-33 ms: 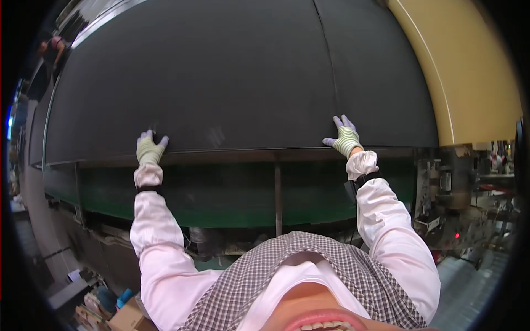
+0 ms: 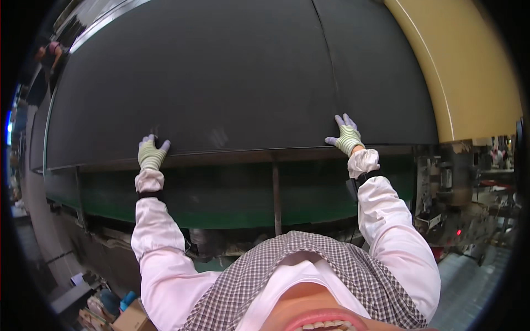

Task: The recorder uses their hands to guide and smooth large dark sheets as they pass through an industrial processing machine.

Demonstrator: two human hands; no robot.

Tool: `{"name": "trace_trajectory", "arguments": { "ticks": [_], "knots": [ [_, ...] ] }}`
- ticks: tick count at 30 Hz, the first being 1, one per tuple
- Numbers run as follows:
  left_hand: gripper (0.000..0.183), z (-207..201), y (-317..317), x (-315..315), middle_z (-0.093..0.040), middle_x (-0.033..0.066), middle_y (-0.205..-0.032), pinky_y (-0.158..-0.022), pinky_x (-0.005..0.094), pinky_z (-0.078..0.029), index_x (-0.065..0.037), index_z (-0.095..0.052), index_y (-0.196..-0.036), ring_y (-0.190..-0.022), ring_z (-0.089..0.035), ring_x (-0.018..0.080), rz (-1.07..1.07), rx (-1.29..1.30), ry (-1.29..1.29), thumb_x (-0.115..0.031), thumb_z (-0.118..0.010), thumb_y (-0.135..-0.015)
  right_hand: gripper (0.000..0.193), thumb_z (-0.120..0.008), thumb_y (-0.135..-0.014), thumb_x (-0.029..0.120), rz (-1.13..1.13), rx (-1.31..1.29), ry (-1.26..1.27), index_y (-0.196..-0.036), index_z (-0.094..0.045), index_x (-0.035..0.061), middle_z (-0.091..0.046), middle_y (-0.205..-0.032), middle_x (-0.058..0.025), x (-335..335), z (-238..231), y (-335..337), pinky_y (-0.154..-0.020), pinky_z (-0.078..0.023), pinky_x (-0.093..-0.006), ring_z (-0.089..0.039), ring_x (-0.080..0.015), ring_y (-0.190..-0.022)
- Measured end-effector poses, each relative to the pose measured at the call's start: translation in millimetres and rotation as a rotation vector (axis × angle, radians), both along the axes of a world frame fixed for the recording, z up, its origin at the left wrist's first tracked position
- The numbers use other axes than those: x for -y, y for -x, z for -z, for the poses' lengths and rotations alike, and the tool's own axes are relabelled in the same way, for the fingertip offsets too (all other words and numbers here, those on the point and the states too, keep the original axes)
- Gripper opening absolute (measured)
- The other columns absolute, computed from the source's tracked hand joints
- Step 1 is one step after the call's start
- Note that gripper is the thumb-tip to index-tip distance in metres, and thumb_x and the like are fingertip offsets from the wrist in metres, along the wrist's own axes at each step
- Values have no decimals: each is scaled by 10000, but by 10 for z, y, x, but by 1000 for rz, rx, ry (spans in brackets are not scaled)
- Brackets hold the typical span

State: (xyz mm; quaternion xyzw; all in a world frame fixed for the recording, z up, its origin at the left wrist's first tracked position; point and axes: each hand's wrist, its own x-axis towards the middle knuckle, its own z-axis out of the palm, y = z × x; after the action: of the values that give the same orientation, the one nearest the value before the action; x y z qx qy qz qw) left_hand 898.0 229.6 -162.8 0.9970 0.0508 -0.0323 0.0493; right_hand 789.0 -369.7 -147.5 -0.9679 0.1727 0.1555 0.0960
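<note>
Where its near edge runs across the view, climbing slightly from left to right, the dark sheet lies broad and flat in front of the person. It stretches away from the body and passes out of view at the top, so its full length, and with it the true long axis, cannot be told; the part in sight is wider than it is deep. A thin line on its right part runs from the top toward the person, leaning a little to the right as it comes nearer.

The left hand, in a striped glove with lilac fingertips, rests on the near edge, fingers extended forward and fairly close together, thumb spread to the right. The right hand, gloved alike, lies on the sheet near the lower end of that line, fingers stretched forward and thumb spread to the left. Each of the 2 is flattened out, touching the sheet without gripping it.

Below the edge is a green band, crossed by an upright post. A tan curved surface borders the sheet on the right. At far left, a co-worker leans beside it.
</note>
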Motion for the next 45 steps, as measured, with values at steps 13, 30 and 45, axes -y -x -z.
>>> {"name": "trace_trajectory", "arguments": {
  "ticks": [13,30,45],
  "knots": [
    [474,114,121,348,-591,150,-1101,-917,445,-453,-89,-602,-1086,-1045,-544,356,42,76,15,-398,-746,-757,912,-764,-751,443,199,-41,72,-1480,-300,150,-185,-1568,-151,1766,138,292,-1173,-221,-393,-193,-317,-1439],
    [495,-490,581,2767,-633,151,-1112,-906,458,-488,-67,-649,-1095,-1056,-594,333,251,66,109,-462,-650,-796,503,-536,-914,326,472,-101,210,-1336,-484,58,-458,-1406,-184,3736,89,787,-1044,-410,-438,-439,-346,-1304],
    [507,-564,359,3190,-607,157,-1159,-931,445,-460,-89,-633,-1148,-1097,-560,343,302,-18,553,-488,-601,-835,270,-601,-895,314,-592,459,-238,-1058,-669,110,-660,-1016,-127,-190,-65,-65,-882,-455,-463,-580,-351,-992]
  ]
}}
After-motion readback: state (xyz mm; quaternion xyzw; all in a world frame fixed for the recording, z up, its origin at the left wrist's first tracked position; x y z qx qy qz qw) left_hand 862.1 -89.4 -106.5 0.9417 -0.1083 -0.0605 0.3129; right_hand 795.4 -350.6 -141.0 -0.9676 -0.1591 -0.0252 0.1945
